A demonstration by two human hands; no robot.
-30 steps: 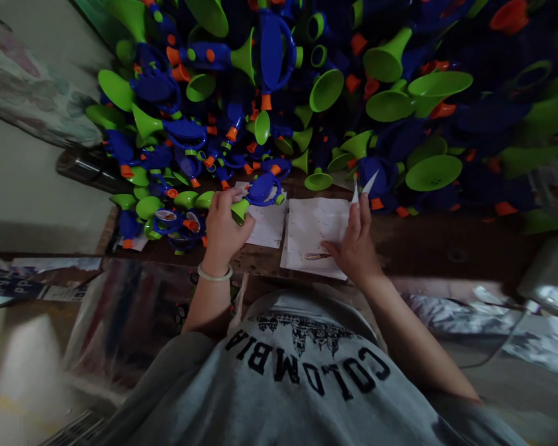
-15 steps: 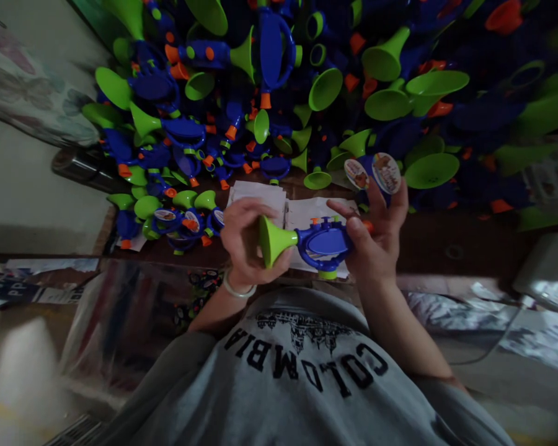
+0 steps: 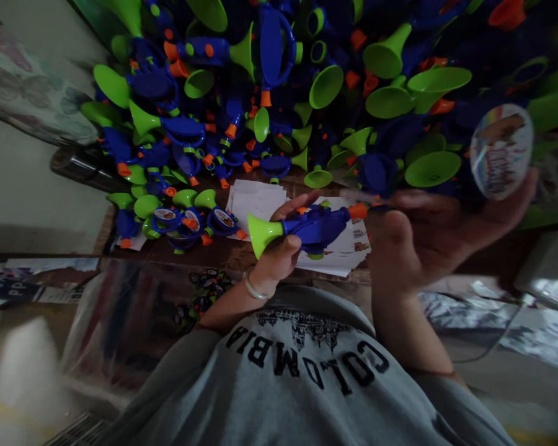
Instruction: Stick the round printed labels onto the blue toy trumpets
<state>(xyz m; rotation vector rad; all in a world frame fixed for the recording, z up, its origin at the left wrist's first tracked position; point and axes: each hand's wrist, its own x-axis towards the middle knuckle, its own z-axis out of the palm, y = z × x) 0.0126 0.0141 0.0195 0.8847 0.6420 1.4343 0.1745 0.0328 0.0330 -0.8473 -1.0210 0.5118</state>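
The left hand (image 3: 279, 257) is now gripping the toy trumpet (image 3: 307, 228) alone above the sticker sheets (image 3: 348, 257). The right hand (image 3: 428, 238), having let go, is lifting a round sticker (image 3: 501, 150), apparently stuck to its blurred, spread fingertips.

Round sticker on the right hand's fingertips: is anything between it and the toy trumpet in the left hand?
Nothing visible. The sticker and the trumpet are apart, with only the right hand's own palm between.

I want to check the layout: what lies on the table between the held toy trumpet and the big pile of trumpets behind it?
In the head view, white sticker sheets lie there, beyond the toy trumpet in the left hand, before the pile.
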